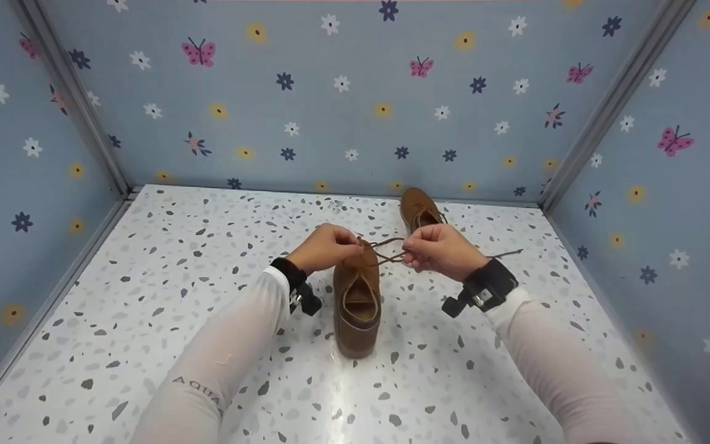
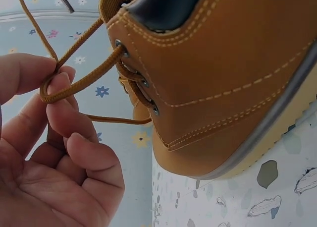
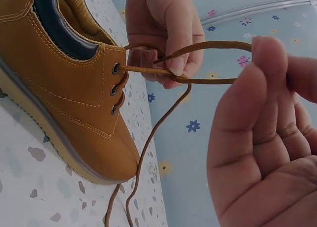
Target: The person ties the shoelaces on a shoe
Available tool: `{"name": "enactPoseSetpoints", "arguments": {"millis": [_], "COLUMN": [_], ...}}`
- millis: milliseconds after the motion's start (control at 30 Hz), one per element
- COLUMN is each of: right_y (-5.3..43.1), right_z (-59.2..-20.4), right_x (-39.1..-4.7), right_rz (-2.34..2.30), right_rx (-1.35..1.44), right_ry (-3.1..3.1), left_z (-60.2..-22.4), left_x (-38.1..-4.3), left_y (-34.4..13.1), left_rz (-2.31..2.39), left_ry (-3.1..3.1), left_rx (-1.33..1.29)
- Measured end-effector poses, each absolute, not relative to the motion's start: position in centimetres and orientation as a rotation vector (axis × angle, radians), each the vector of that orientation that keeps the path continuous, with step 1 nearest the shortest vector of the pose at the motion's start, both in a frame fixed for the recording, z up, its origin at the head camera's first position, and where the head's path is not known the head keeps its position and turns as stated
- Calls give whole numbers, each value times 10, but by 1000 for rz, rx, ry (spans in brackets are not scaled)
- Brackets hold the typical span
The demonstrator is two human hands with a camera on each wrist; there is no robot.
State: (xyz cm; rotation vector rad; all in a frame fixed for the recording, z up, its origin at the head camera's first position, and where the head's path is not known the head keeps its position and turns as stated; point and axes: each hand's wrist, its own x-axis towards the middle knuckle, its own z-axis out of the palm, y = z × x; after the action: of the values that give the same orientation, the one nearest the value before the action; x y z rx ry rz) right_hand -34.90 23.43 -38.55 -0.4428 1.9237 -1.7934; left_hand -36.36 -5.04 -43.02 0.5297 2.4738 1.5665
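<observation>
A tan-brown lace-up shoe (image 1: 357, 340) stands on the speckled surface, its toe pointing away from me. My left hand (image 1: 327, 248) is over its front, pinching the brown shoelace (image 2: 84, 84) between thumb and fingertips where the strands cross. To the right of the shoe, my right hand (image 1: 444, 250) pinches a stretch of lace drawn out sideways. Between the hands, two strands run in the right wrist view, and a loose strand hangs down past the toe. A dark lace tip (image 1: 508, 253) sticks out beyond my right hand. The eyelets (image 3: 115, 68) show along the shoe's side.
A matching second shoe (image 1: 415, 202) sits farther back, near the rear panel, just beyond my right hand. Blue flowered panels (image 1: 355, 92) enclose the white speckled surface (image 1: 207, 234) at the back and both sides. A strapped camera (image 1: 492, 285) sits on each wrist.
</observation>
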Motion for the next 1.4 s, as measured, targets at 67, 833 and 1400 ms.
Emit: {"name": "enactPoseSetpoints", "arguments": {"millis": [67, 833, 1400], "right_y": [231, 196, 169], "right_z": [-388, -409, -435], "right_x": [-348, -322, -319], "right_rz": [-1788, -1698, -1431], "right_rx": [-448, -697, -762], "right_ry": [1932, 2378, 2805], "left_z": [-430, -431, -437], "left_x": [-363, -361, -359], "left_y": [-51, -47, -46], "left_rz": [1574, 1597, 1673], "left_ry": [2462, 2451, 2435], "left_rx": [533, 413, 416]}}
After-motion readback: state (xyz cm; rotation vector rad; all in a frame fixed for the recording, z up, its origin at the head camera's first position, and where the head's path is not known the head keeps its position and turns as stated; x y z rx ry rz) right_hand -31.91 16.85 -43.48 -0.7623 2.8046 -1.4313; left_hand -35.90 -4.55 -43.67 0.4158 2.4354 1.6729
